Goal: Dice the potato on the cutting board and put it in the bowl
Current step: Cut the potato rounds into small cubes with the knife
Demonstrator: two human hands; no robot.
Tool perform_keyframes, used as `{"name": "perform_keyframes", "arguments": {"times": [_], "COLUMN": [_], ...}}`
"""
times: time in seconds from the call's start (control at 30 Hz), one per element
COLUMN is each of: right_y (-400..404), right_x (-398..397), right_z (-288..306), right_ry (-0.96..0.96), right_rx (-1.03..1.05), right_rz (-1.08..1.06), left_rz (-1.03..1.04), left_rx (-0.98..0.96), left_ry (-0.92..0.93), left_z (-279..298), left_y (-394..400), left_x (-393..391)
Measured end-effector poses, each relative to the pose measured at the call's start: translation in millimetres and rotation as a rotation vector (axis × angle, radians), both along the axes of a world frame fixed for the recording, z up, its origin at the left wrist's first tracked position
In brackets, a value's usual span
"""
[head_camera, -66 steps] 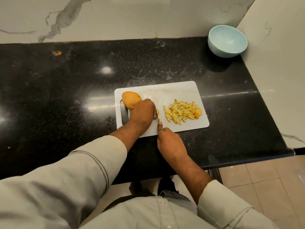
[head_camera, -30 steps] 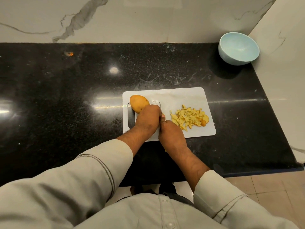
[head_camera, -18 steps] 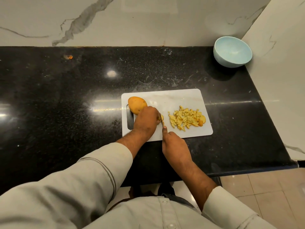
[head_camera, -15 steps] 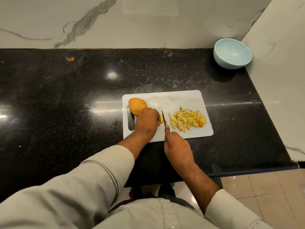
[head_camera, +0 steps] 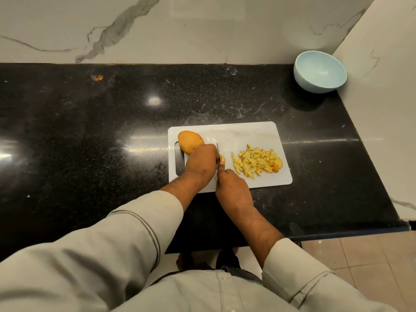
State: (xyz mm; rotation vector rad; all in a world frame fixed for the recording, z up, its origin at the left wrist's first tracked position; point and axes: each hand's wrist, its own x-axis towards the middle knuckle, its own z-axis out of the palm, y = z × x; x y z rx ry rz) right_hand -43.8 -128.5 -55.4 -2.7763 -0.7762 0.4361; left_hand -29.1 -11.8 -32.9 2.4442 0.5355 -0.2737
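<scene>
A white cutting board (head_camera: 247,134) lies on the black counter. At its left end sits a potato half (head_camera: 189,141), skin up. My left hand (head_camera: 201,164) curls over a potato piece whose yellow edge (head_camera: 222,157) peeks out beside my fingers. My right hand (head_camera: 233,190) grips a knife, its thin blade (head_camera: 218,152) standing against the left hand's fingers, index finger laid along the spine. A heap of diced potato (head_camera: 257,162) covers the board's right part. The pale blue bowl (head_camera: 319,72) stands empty in the far right corner.
The black stone counter (head_camera: 90,131) stretches wide to the left of the board. Marble walls close the back and the right side. The counter's front edge runs just behind my wrists, with tiled floor (head_camera: 360,255) at lower right.
The knife blade has moved up and down beside my left hand between frames. My left hand stays over the potato piece. The dice heap and bowl have not moved; the camera shifted slightly.
</scene>
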Motion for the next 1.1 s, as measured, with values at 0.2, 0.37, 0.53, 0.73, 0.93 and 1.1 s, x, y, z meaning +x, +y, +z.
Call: {"name": "perform_keyframes", "arguments": {"times": [0.2,0.37,0.53,0.73,0.93,1.1], "right_y": [7,-12,-31,-32,-9,-2], "right_x": [7,-13,-26,-31,-18,-7], "right_z": [1,2,7,17,10,4], "right_ry": [0.034,0.056,0.052,-0.035,-0.028,0.007], "right_rx": [-0.013,-0.093,-0.111,-0.008,-0.039,-0.024], "right_rz": [-0.006,0.037,0.057,0.000,-0.016,-0.001], "left_rz": [0.017,0.012,0.029,0.057,0.061,0.060], "left_rx": [0.009,0.012,-0.008,-0.043,-0.053,-0.041], "left_ry": [-0.011,-0.007,-0.017,-0.030,-0.035,-0.031], "left_z": [-1,-2,-3,-3,-3,-4], "left_y": [-1,2,2,2,4,2], "left_x": [0,4,0,-5,-7,-5]}}
